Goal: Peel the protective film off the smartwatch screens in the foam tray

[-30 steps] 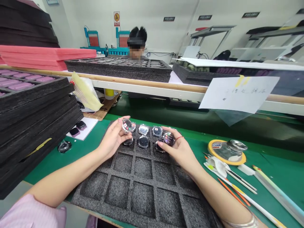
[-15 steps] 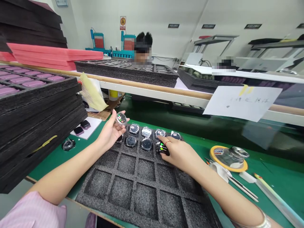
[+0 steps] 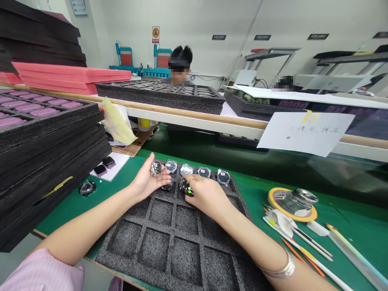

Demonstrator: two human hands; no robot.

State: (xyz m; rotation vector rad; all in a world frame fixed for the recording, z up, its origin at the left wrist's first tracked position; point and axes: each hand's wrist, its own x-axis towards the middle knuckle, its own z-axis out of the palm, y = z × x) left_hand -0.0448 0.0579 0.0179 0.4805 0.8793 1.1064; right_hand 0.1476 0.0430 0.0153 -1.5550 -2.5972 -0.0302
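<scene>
A black foam tray [image 3: 182, 242] with square pockets lies on the green table in front of me. Its far rows hold several round watch bodies [image 3: 204, 172]. My left hand [image 3: 147, 182] pinches one round watch body [image 3: 156, 167] above the tray's far left corner. Fingers of my right hand [image 3: 203, 195] are closed round another watch body with a lit screen [image 3: 188, 188], low over the tray's second row. Most near pockets of the tray hold nothing.
Stacked black foam trays [image 3: 45, 141] rise at my left, pink foam above. Small watch parts on white paper [image 3: 104, 165] lie beside them. A yellow tape roll with a glass dish [image 3: 292, 199], tweezers and pens sit at right. Another person sits behind the far shelf.
My right hand slid left along the tray's second row with the lit watch body. My left hand lowered its watch body toward the tray's far left corner.
</scene>
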